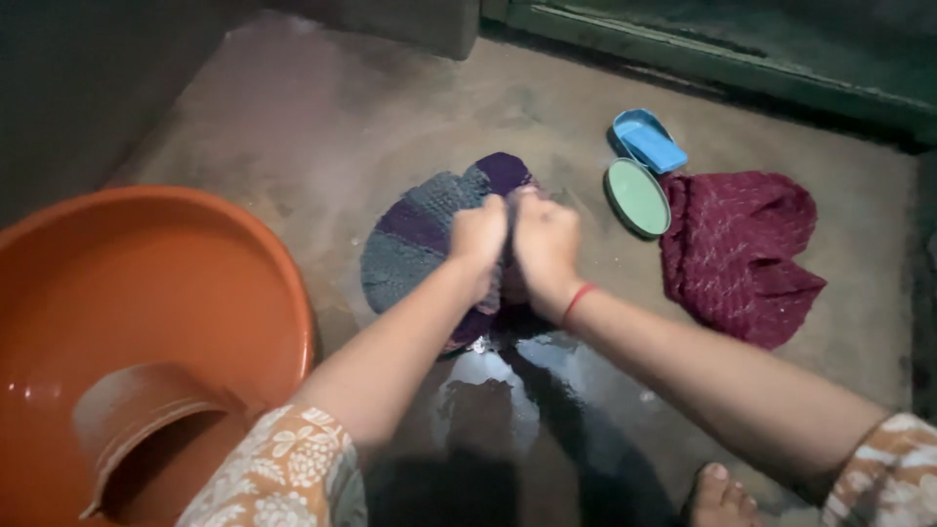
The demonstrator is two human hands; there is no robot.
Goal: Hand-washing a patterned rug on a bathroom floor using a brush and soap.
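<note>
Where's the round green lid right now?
In the head view, the round green lid lies on the wet floor, right of both hands, between the blue soap dish behind it and the maroon cloth on its right.

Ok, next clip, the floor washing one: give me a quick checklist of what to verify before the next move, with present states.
1. Both hands on the cloth: ok, left hand and right hand bunch the purple-grey cloth.
2. Cloth on the wet floor: ok.
3. Orange tub close by: ok, at the left.
4. Water in tub: cannot tell.
5. Maroon cloth apart: ok.
6. Bare foot off the cloth: ok.
</note>
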